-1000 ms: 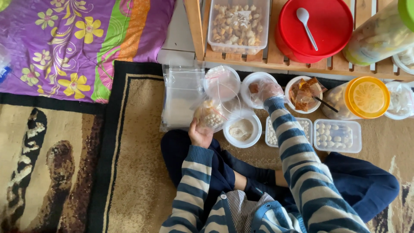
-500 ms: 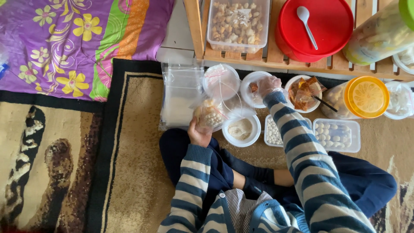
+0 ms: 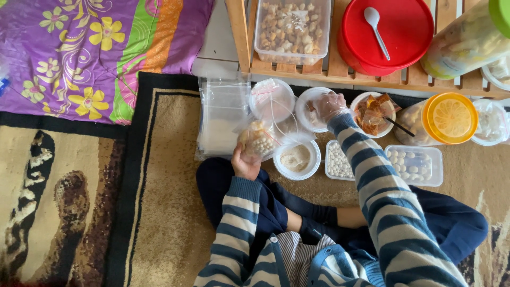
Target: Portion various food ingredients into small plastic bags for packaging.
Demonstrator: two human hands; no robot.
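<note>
At frame centre, a snack bag [image 3: 258, 139] is gripped by the left hand [image 3: 244, 163]; the gloved right hand [image 3: 328, 104] is dipped in a bowl [image 3: 313, 109], apparently closed on food.

We have a single view, from a camera worn on the person's head, looking almost straight down from a moderate height. The striped sleeves enter from the bottom edge. The left hand [image 3: 245, 163] sits near frame centre; the right hand [image 3: 328, 105] lies beyond it and to its right. Further out from both hands, the slatted wooden rack [image 3: 340, 66] runs along the top edge. No second view overlaps.
</note>
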